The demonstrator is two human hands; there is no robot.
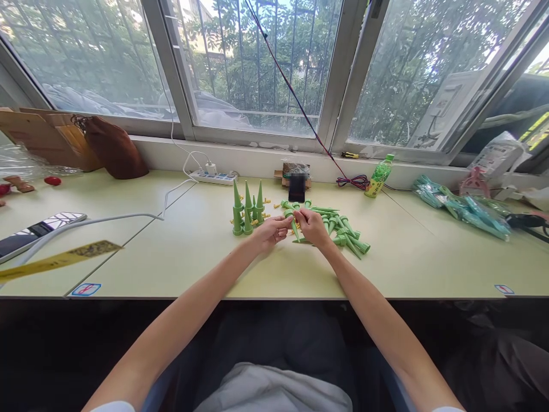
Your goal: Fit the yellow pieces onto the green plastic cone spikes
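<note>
My left hand (271, 232) grips a green plastic cone-shaped spike (295, 230) by its wide collar, its tip slanting down toward me. At that collar, the fingers of my right hand (313, 227) are pinched together; whatever sits between them is hidden. To the left of my hands stands a group of similar green spikes (247, 223), points up, with small yellow valve-like pieces (266, 201) sticking out from them. A loose heap of green spikes (343, 229) lies beside and beyond my right hand. More yellow bits show between my hands and the heap.
Behind the heap, a dark phone (297, 187) leans against a small box. A green-labelled bottle (379, 177), coiled cable (354, 182) and power strip (217, 177) line the sill. Bagged teal items (465, 209) lie right; a white cable (128, 217) and yellow tag (64, 260) are left.
</note>
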